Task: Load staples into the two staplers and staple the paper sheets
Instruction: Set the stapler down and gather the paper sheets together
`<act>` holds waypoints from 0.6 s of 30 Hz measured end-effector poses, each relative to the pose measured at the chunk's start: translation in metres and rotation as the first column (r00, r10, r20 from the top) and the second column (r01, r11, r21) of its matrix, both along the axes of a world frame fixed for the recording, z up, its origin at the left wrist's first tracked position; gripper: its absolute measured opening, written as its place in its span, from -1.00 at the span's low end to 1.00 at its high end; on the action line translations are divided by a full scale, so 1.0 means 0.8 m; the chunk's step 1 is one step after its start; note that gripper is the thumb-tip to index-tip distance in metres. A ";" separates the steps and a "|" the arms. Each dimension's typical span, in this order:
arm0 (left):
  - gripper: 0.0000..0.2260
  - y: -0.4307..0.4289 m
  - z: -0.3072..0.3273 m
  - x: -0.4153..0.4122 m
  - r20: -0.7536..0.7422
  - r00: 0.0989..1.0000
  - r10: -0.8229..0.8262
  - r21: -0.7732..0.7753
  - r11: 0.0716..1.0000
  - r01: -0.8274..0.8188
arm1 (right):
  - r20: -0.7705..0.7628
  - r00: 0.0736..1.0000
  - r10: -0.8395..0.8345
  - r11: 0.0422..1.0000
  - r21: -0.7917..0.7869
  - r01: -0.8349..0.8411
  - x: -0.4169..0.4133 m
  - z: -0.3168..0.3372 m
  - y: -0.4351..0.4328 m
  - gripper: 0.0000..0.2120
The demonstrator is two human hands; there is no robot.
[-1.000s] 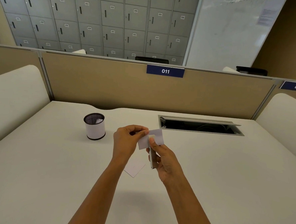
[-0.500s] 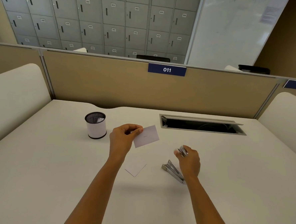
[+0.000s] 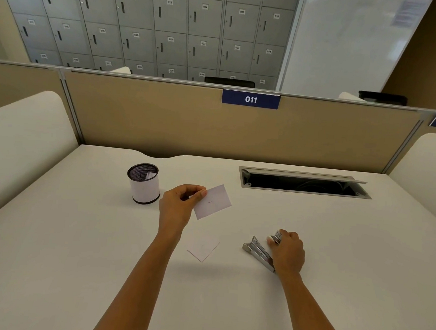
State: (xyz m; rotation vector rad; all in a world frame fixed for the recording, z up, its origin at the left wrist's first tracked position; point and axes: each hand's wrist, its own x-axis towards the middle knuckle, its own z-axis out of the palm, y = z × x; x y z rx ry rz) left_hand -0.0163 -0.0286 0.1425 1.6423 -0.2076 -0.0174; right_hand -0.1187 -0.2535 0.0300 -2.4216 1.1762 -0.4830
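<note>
A left hand (image 3: 177, 208) pinches one corner of a small white slip (image 3: 214, 201) above the middle of the pale surface (image 3: 332, 286); thin and floppy, the slip is probably best held by an edge, as here. At 4 o'clock from it, the right hand (image 3: 289, 253) curls its fingers round a small metal stapler (image 3: 276, 236). A second stapler (image 3: 257, 252) lies just beside it at 9 o'clock, its long axis running 10 to 4 o'clock and its mouth toward 10; both staplers look light, stiff and smooth, best gripped across the body.
</note>
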 end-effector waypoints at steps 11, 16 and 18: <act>-0.84 -0.003 -0.017 0.008 -0.024 0.999 0.021 0.009 1.000 -0.021 | 0.164 0.879 0.448 0.892 -0.017 -0.452 0.042 0.019 0.080 -0.61; -0.85 -0.004 -0.023 0.013 -0.031 0.999 0.038 0.037 0.999 -0.037 | -0.186 0.826 0.533 0.846 0.112 -0.521 0.071 0.004 0.131 -0.39; -0.86 -0.003 -0.026 0.018 -0.027 0.998 0.048 0.044 0.998 -0.047 | -0.210 0.836 0.507 0.862 0.130 -0.490 0.079 0.001 0.136 -0.40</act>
